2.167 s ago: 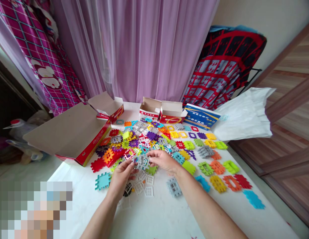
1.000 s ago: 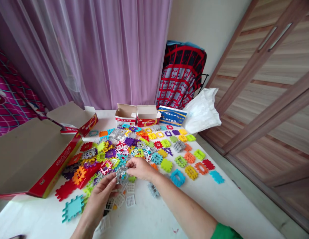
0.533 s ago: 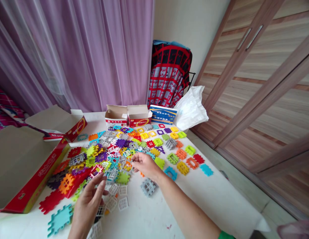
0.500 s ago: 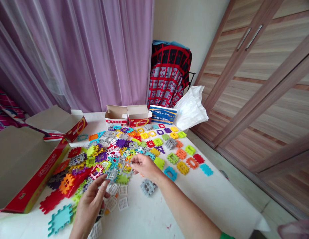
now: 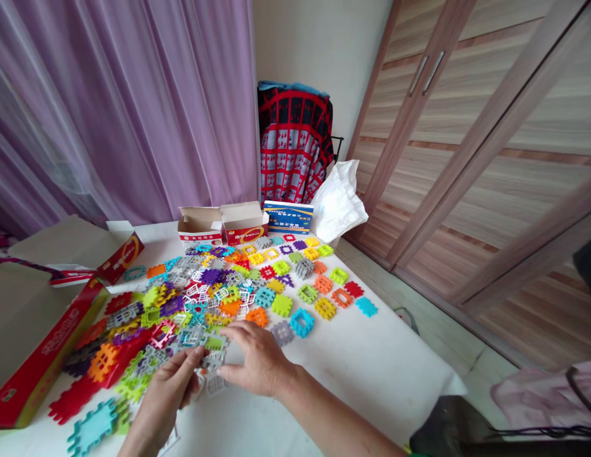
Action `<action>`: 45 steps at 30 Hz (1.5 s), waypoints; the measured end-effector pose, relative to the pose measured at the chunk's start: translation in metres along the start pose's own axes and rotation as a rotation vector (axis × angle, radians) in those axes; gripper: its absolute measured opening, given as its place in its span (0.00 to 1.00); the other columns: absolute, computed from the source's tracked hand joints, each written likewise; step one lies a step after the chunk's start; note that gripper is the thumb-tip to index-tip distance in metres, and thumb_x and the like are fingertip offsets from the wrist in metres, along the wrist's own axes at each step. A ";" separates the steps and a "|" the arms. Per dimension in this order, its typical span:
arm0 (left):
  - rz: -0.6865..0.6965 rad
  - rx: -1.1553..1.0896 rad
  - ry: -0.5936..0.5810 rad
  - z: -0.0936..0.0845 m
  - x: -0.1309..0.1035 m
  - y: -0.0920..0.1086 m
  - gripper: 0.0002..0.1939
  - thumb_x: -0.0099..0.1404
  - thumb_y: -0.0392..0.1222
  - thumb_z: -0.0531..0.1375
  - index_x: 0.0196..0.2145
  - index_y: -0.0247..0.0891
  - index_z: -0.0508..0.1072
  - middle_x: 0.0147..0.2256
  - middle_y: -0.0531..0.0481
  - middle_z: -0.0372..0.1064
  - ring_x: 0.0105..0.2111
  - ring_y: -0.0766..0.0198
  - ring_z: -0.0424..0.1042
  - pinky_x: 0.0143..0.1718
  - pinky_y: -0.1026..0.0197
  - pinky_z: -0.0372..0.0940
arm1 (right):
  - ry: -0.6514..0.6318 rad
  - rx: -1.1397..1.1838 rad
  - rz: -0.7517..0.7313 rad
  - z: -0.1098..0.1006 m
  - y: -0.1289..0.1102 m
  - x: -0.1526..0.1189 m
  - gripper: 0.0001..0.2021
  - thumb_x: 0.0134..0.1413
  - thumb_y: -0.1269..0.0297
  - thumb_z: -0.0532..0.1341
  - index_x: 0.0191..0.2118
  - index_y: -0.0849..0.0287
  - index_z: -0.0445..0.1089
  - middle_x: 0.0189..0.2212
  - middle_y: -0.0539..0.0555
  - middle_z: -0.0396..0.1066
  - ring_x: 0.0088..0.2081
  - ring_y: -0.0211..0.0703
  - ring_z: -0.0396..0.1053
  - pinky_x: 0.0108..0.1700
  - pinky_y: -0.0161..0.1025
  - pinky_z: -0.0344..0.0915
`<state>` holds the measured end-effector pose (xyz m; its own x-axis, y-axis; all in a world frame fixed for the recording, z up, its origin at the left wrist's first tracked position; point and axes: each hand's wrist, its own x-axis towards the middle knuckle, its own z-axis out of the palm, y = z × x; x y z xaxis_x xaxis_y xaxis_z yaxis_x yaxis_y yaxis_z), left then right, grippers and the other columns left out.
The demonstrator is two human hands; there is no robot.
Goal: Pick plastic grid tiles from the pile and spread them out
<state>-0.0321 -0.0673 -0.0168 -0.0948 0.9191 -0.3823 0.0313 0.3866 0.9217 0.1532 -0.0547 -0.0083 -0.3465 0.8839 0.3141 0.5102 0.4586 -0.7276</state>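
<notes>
The left hand [image 5: 169, 381] pinches a grey piece [image 5: 211, 362] at the pile's [image 5: 211, 277] near side; the right hand [image 5: 259, 360], thumb and fingers spread, is beside it, contact unclear.

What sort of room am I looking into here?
Most likely a room in a home, perhaps a bedroom: a purple curtain hangs behind the table, a tall wooden wardrobe stands to the right, and a patterned cloth is draped beyond the table.
</notes>
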 end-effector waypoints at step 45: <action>0.732 0.990 0.497 -0.068 0.029 -0.052 0.20 0.63 0.55 0.51 0.42 0.42 0.75 0.44 0.42 0.78 0.46 0.51 0.75 0.54 0.49 0.66 | 0.741 -0.495 0.244 -0.098 0.155 -0.090 0.19 0.56 0.55 0.59 0.50 0.59 0.69 0.45 0.63 0.75 0.46 0.53 0.71 0.48 0.48 0.66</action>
<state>-0.1043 -0.0659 -0.0716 -0.0905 0.8942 0.4384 0.9177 -0.0961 0.3855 0.3407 -0.0537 -0.0898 0.3200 0.7160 0.6204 0.8404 0.0878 -0.5348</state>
